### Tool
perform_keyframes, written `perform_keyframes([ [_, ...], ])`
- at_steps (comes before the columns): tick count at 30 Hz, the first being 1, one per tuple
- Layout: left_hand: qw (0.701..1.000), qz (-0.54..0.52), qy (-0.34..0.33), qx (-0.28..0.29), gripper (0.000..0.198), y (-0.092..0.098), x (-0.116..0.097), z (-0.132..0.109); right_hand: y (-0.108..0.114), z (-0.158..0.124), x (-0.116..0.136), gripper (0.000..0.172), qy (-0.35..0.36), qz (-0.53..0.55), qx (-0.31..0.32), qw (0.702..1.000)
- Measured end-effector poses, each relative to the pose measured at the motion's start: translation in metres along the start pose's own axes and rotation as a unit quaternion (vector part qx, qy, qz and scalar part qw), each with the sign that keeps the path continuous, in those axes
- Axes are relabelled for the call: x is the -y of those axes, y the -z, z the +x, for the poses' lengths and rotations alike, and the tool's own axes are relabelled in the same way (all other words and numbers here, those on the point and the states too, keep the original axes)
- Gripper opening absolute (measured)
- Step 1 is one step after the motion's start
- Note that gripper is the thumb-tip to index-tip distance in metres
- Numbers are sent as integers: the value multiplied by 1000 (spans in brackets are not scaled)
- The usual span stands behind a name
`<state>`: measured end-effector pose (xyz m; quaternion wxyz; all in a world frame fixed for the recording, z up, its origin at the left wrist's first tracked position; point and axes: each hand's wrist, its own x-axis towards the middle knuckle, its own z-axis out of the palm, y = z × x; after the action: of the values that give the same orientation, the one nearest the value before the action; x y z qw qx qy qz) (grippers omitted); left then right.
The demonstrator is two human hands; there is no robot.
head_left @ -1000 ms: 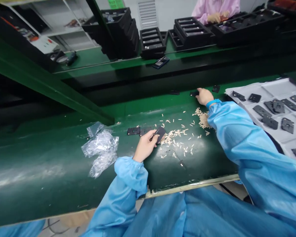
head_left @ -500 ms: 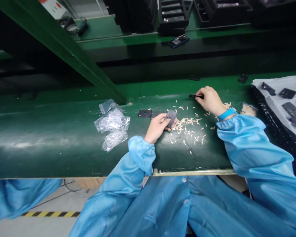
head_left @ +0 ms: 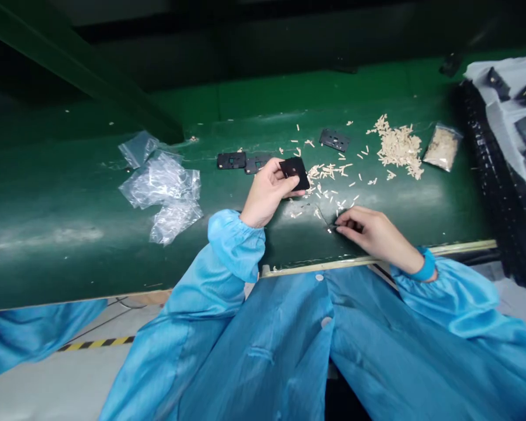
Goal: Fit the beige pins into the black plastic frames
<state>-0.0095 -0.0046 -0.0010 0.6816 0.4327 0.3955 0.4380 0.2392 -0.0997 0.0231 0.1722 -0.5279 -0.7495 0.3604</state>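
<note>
My left hand [head_left: 267,193] is closed on a small black plate [head_left: 294,171], held just above the green table [head_left: 70,245]. My right hand [head_left: 370,233] rests near the table's front edge. Its fingertips are pinched on the end of a thin dark tool [head_left: 323,215] that lies on the table. Small beige pieces [head_left: 328,172] are scattered between the two hands. A bigger heap of beige pieces [head_left: 398,146] lies further right. Another black plate [head_left: 334,139] lies flat behind the scattered pieces. Two more black plates [head_left: 231,159] lie just left of my left hand.
Crumpled clear plastic bags [head_left: 162,181] lie at the left. A small bag of beige pieces [head_left: 442,146] sits by the heap. At the right a dark stack of trays [head_left: 491,175] carries a white sheet [head_left: 486,73] with black parts. A green beam [head_left: 83,76] slants across the back left.
My right hand has drawn back from the far side of the table to the front edge and pinched the thin tool. A black plate now lies where it was. The view has tilted down.
</note>
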Motion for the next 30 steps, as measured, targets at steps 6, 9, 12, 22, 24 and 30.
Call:
perform_keyframes([
  [6,999,16,52,2,28,-8,-5,-4,-20,-4,9,14,-16,-27,-45,999],
  [9,997,52,49,10,30,-8,-7,-3,-20,2,12,12,-3,-57,-19,998],
  [12,996,79,42,10,35,-8,-9,-3,-20,8,13,10,11,-97,4,995],
  [22,996,37,75,34,41,-11,-9,-4,8,40,7,16,-46,193,47,979],
  [24,996,31,67,44,38,-11,-7,-4,13,57,12,19,-45,247,26,968],
  [30,997,14,66,36,33,-7,-6,-1,11,108,19,22,48,216,-36,975],
])
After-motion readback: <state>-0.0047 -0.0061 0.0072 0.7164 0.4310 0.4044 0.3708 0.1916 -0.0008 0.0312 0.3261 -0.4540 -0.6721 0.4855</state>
